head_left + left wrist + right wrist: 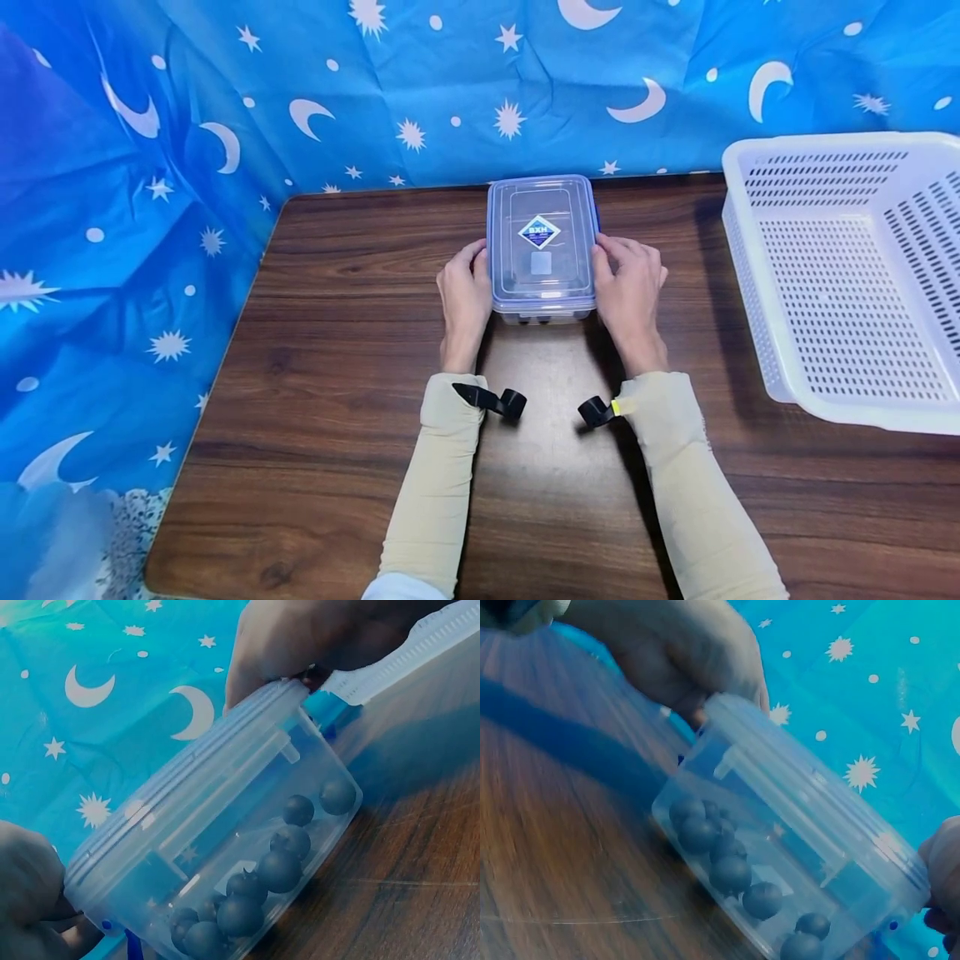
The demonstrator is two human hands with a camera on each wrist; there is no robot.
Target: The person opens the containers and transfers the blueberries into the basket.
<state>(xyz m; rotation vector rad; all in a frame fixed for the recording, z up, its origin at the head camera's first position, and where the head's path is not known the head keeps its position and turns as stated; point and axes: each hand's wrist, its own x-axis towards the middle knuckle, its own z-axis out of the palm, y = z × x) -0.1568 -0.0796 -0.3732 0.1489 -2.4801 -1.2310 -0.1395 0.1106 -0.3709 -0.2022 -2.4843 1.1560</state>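
A clear plastic food container (508,279) with a blue-edged lid (573,208) is at the table's far middle. A diamond-shaped label (539,232) marks the lid. My left hand (463,292) grips its left side, fingers at the lid's edge. On the opposite side, my right hand (632,287) holds the edge with thumb and fingers. Through the wall in the left wrist view, several dark round balls (280,871) lie along the bottom, some with small pointed tips. A blue latch (133,945) hangs down below the lid's edge by my left hand.
To the right stands a white perforated basket (765,333). The brown wooden table (322,433) extends under both forearms. A blue curtain (450,83) with moons and stars hangs behind and to the left.
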